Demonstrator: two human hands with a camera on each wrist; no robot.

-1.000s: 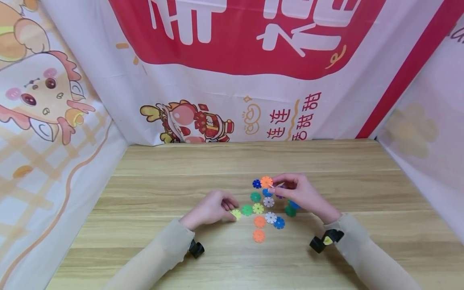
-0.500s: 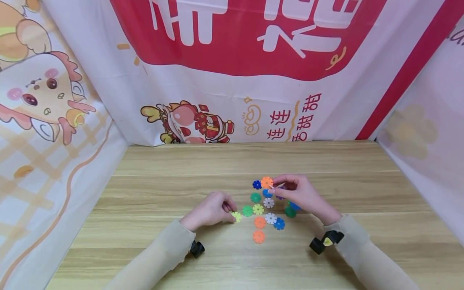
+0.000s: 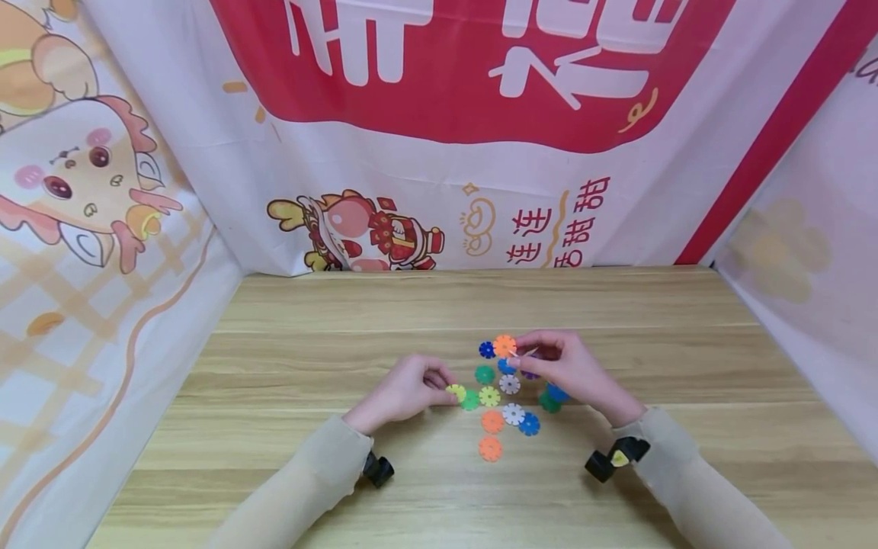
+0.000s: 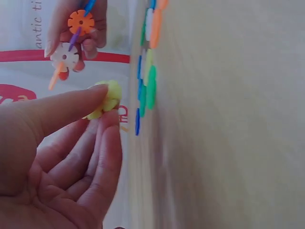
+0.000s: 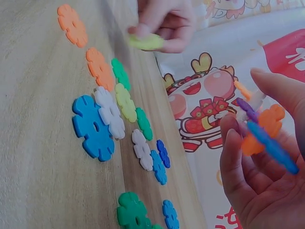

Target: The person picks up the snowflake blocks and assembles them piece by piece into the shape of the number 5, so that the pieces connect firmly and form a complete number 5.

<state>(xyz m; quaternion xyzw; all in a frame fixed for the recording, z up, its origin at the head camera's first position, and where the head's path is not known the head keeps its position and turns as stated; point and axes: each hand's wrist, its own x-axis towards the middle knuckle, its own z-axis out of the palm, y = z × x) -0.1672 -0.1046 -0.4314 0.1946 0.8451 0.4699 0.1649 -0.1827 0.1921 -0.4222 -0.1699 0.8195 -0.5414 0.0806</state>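
Between thumb and fingertips, my left hand (image 3: 414, 389) pinches a yellow snowflake disc (image 4: 113, 90), raised off the table beside a flat green disc (image 3: 469, 400). My right hand (image 3: 565, 366) holds up a chain of interlocked snowflake discs. In the right wrist view the chain shows a blue disc (image 5: 274, 150), an orange disc (image 5: 271, 121), a purple disc (image 5: 247, 109) and a smaller orange end piece (image 5: 242, 89). A white disc (image 4: 64, 56) of the chain shows clearly in the left wrist view. The two hands are apart.
Loose discs lie flat on the wooden table (image 3: 343, 305) between the hands: orange ones (image 5: 100, 69), white ones (image 5: 109, 112), blue ones (image 5: 93, 128), green ones (image 5: 133, 212) and a yellow one (image 5: 125, 102). Printed cloth (image 3: 446, 168) hangs behind the table and at both sides.
My left hand has lifted the yellow disc from the table, moving it up and slightly right. My right hand stays almost still with the chain.
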